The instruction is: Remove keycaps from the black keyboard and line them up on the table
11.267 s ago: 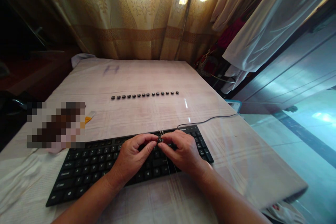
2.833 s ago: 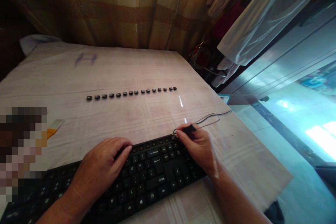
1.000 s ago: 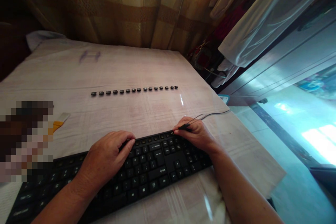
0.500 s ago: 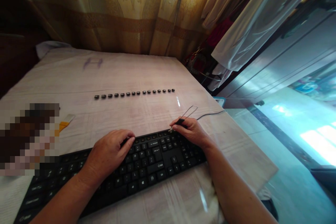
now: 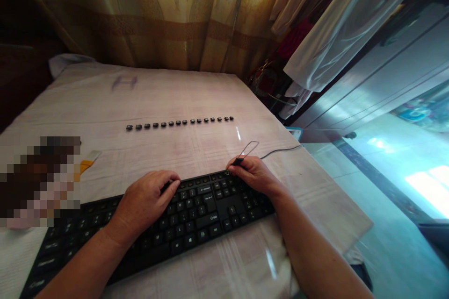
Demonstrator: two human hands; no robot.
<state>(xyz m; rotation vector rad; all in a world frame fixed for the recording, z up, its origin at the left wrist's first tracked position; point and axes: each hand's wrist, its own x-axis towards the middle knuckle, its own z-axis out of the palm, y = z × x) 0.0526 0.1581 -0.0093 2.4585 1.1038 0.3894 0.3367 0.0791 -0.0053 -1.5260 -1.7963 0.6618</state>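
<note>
A black keyboard (image 5: 206, 220) lies slanted across the near part of the table. My left hand (image 5: 149, 201) is closed on its back edge, thumb and fingertips pinching the rim near the middle. My right hand (image 5: 253, 175) pinches a wire keycap puller (image 5: 238, 161) by its black grip, above the back right of the keyboard. One wire loop sticks up past the fingers; the lower end sits at the top key row, mostly hidden. Behind the keyboard, several removed black keycaps (image 5: 178, 123) stand in a long row. Along the top row, several key spots lack caps.
The table (image 5: 196, 96) has a pale checked cloth. On the left are a pixelated patch and a yellow-and-clear tool (image 5: 88, 163), perhaps a brush. A dark cable (image 5: 280, 151) runs off the right edge. Patterned curtains (image 5: 168, 23) hang behind, and white cloth (image 5: 326, 32) hangs at right.
My right hand has moved slightly left and down with the keycap puller, whose upper loop now leans a little further left. My left hand keeps its hold on the keyboard.
</note>
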